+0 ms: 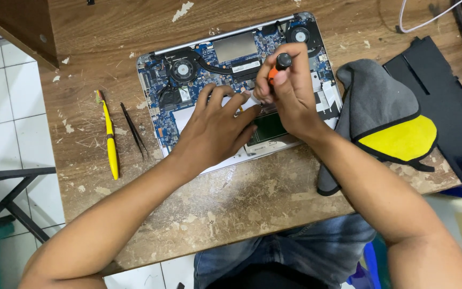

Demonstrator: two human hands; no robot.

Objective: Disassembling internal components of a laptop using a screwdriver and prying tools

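An opened laptop (pixel 188 75) lies bottom up on the worn wooden table (pixel 231 203), its blue circuit board and two fans showing. My right hand (pixel 290 96) grips an upright screwdriver (pixel 280 63) with an orange shaft and black cap, its tip down in the laptop's middle. My left hand (pixel 215 131) rests flat on the laptop's white lower part, with fingertips touching the board beside the screwdriver tip. The tip itself is hidden by my fingers.
Left of the laptop lie a yellow pen-like tool (pixel 110 142) and black tweezers (pixel 135 131). A grey and yellow cloth (pixel 380 112) and a black flat cover (pixel 445 101) lie to the right. A white cable (pixel 423 21) runs at the top right. Tiled floor shows on the left.
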